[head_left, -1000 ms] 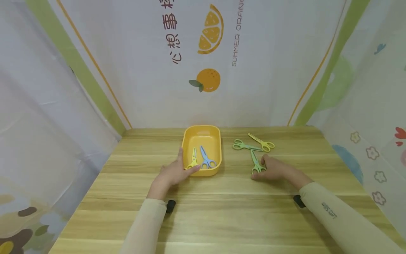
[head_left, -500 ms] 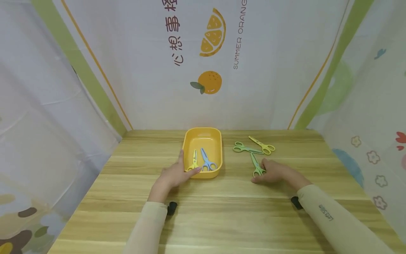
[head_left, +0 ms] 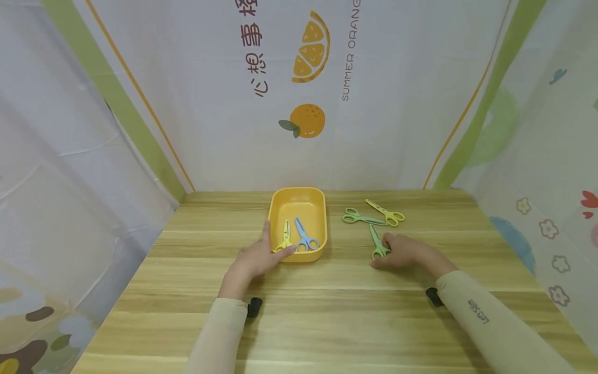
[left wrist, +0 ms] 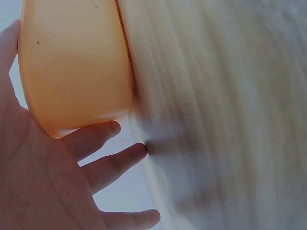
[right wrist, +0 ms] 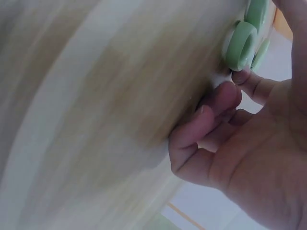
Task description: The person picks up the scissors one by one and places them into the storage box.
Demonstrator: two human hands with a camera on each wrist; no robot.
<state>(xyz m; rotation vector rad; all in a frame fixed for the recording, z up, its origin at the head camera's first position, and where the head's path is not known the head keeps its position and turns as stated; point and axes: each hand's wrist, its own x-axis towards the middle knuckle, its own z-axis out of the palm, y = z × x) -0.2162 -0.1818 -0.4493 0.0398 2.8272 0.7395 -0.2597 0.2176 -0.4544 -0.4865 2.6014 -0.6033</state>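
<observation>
A yellow tray (head_left: 322, 218) stands near the back of the table, holding yellow scissors (head_left: 286, 234) and blue scissors (head_left: 301, 231). My left hand (head_left: 254, 258) rests against its near left corner, thumb over the near rim and index finger along the side. In the left wrist view the fingers look fairly straight, touching the tray wall. To the right, my right hand (head_left: 404, 250) has thumb and index finger at the handle loops of light green scissors (head_left: 376, 237). In the right wrist view a fingertip touches one green loop (right wrist: 235, 50); the other fingers are curled.
Green scissors (head_left: 358, 216) and yellow scissors (head_left: 383, 210) lie on the wooden table (head_left: 336, 317) just beyond the right hand. A white printed curtain (head_left: 374, 140) hangs at the table's back edge, with more cloth on both sides.
Both hands, the tray and the scissors stay almost in place. The head view shifts slightly, and the right forearm moves slightly left.
</observation>
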